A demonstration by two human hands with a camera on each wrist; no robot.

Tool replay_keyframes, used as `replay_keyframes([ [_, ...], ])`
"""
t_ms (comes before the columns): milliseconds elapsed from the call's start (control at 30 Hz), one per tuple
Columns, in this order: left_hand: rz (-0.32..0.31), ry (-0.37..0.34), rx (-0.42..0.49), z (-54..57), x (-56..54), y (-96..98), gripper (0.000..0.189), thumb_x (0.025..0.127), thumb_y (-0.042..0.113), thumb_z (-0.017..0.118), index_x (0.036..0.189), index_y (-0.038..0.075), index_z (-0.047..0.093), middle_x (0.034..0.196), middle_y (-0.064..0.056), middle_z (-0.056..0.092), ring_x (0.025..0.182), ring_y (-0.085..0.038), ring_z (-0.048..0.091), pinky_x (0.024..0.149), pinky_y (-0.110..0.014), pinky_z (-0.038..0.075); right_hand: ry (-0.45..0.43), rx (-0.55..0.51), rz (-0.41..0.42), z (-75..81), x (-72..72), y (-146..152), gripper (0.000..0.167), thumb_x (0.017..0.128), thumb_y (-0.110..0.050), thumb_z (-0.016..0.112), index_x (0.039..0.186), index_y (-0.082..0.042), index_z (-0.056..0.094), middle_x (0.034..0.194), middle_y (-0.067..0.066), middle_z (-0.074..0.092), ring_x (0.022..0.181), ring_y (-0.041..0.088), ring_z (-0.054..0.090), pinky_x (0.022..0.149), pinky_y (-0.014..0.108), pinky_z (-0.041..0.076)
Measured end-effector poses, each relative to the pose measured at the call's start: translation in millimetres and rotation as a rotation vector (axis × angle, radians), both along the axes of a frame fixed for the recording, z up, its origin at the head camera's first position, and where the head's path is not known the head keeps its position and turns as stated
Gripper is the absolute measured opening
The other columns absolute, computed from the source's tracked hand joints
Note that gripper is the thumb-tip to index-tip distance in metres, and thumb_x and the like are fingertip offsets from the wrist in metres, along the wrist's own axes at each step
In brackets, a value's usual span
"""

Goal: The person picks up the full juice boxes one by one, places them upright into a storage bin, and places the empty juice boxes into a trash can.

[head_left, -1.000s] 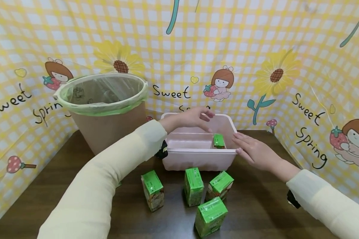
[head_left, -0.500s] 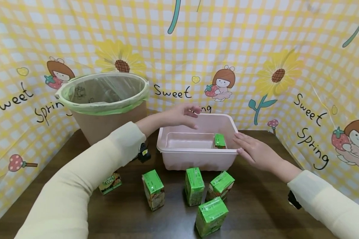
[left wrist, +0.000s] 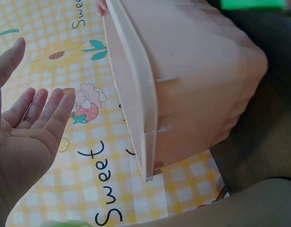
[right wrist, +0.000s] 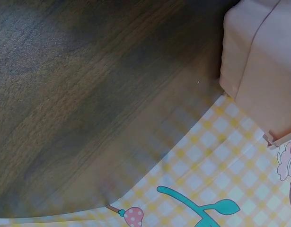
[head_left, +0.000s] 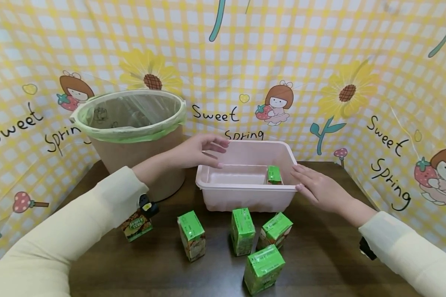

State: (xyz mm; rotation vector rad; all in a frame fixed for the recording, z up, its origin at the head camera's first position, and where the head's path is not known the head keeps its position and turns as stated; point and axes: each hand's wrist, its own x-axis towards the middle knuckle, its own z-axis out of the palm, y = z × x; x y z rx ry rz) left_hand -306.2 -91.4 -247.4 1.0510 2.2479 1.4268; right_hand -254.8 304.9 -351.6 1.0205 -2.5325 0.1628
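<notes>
A pink plastic bin (head_left: 249, 198) stands at the middle of the table, with one small green carton (head_left: 274, 175) inside at its right end. My left hand (head_left: 195, 153) hovers at the bin's back left corner, fingers loosely bent and holding nothing; in the left wrist view the palm (left wrist: 29, 142) faces up beside the bin wall (left wrist: 197, 80). My right hand (head_left: 321, 187) rests with straight fingers on the bin's right rim; the right wrist view catches only a sliver of it. In front stand several green cartons, among them a left one (head_left: 191, 235) and a front one (head_left: 264, 269).
A tall trash can (head_left: 134, 152) with a green-edged liner stands behind my left forearm. Another carton (head_left: 136, 225) stands by my left wrist, partly covered. A yellow checked cloth (head_left: 223, 62) hangs behind the dark wooden table (head_left: 319, 255).
My left hand has moved left, from over the bin to its left corner, uncovering more of the leftmost carton. The right hand stays on the rim.
</notes>
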Motion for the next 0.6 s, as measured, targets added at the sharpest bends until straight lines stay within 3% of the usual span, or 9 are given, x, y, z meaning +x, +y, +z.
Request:
replay_keyframes([
  [267,0.001,0.003,-0.006,-12.4,24.1,-23.5,0.06,0.081,0.002,0.077,0.135,-0.001,0.051,0.138,-0.014,0.052,0.12,-0.029,0.055,0.093,-0.037,0.05,0.009,-0.007,0.01,0.2,-0.6,0,0.046,0.101,-0.023,0.052,0.138,0.005,0.05,0.143,0.022,0.046,0.131,0.037,0.043,0.101,0.055,0.038],
  [600,-0.001,-0.058,0.068,-36.6,54.6,-49.9,0.061,0.082,0.004,0.078,0.135,-0.001,0.05,0.133,-0.016,0.054,0.116,-0.031,0.057,0.092,-0.037,0.05,0.007,-0.01,0.01,0.4,-0.6,0,0.046,0.101,-0.022,0.053,0.137,0.006,0.051,0.143,0.022,0.046,0.131,0.037,0.044,0.101,0.055,0.038],
])
